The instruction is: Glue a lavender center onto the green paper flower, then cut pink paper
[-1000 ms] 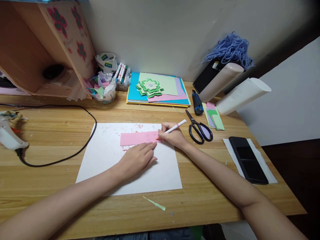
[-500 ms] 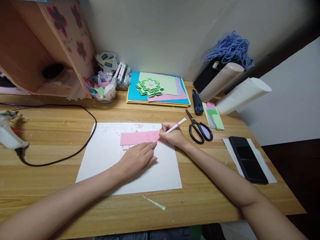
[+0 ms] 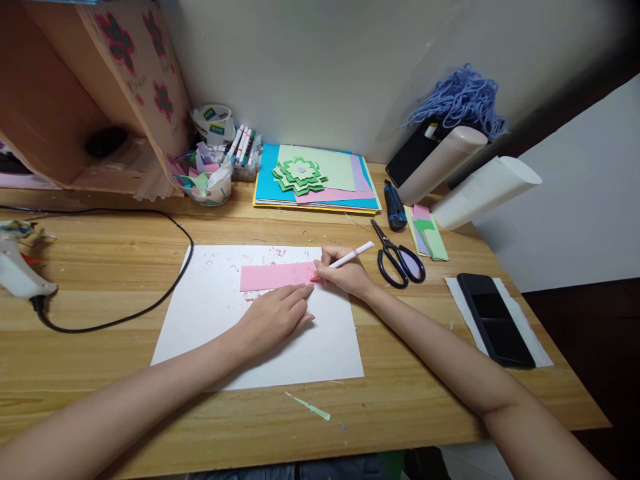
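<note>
Long pink paper strip (image 3: 265,278): lies on white rectangular paper sheet (image 3: 320,353), toward sheet's far edge, ctr to R; same spot as a moment ago. Faint drawn lines nr R end.

Slim white marker w/ pink band (image 3: 356,253): just slid a touch L, tail end dipped slightly; orange-ish tip now at or just above strip nr its near edge, can't tell if touching. My read: marking in progress on R part; L part looks plain.

Right hand (image 3: 345,272): grip pinching marker btwn thumb & fingers, tail leaning R & far; hand covers strip's R end. Forearm runs in diag. from near R.

Left hand (image 3: 273,313): palm down, pose unchanged; grip holds nothing, fingers stretched & mostly together, tips on strip's near edge, close to marker tip. Prob. steadying strip. Forearm from near L.

Light wooden surface (image 3: 410,400): carries the lot; black-handled metal scissors (image 3: 388,244) just R of marker's tail, layered green paper flower (image 3: 300,175) on coloured sheets, far side.
</note>
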The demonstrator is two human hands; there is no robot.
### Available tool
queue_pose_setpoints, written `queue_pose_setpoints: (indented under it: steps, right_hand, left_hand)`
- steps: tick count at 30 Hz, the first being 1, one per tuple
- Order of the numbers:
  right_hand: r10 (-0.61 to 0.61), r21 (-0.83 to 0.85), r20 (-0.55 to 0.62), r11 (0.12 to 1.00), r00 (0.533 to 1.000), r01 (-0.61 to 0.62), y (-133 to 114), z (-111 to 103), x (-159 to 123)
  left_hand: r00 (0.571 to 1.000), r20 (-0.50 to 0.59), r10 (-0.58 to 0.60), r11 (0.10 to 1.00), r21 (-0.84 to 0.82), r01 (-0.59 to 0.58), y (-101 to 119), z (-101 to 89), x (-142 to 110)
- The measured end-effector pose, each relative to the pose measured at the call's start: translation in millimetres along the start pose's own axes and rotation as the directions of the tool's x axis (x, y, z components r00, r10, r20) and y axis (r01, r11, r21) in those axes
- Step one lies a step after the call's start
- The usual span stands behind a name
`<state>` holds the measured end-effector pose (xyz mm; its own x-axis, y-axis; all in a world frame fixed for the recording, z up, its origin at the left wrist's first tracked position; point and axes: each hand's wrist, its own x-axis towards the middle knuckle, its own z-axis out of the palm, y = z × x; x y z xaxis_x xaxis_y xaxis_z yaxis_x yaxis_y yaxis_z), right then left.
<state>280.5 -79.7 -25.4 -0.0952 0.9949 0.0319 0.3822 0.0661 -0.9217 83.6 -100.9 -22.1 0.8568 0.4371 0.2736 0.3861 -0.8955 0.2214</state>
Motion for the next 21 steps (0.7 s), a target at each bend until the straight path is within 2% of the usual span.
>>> queue_pose_setpoints:
  steps: [17, 21]
  right_hand:
    - [0.009, 0.005, 0.024, 1.000, 1.000, -0.009, 1.4, 0.5, -0.9]
    - [0.002, 0.073, -0.039, 0.997, 0.999, 0.001, 3.4, -0.5, 1.0]
  left_hand:
    - [1.000, -0.030, 0.011, 1.000, -0.018, -0.011, 0.5, -0.6, 0.2]
    - [1.000, -0.021, 0.012, 1.000, -0.020, -0.013, 0.3, -0.3, -0.9]
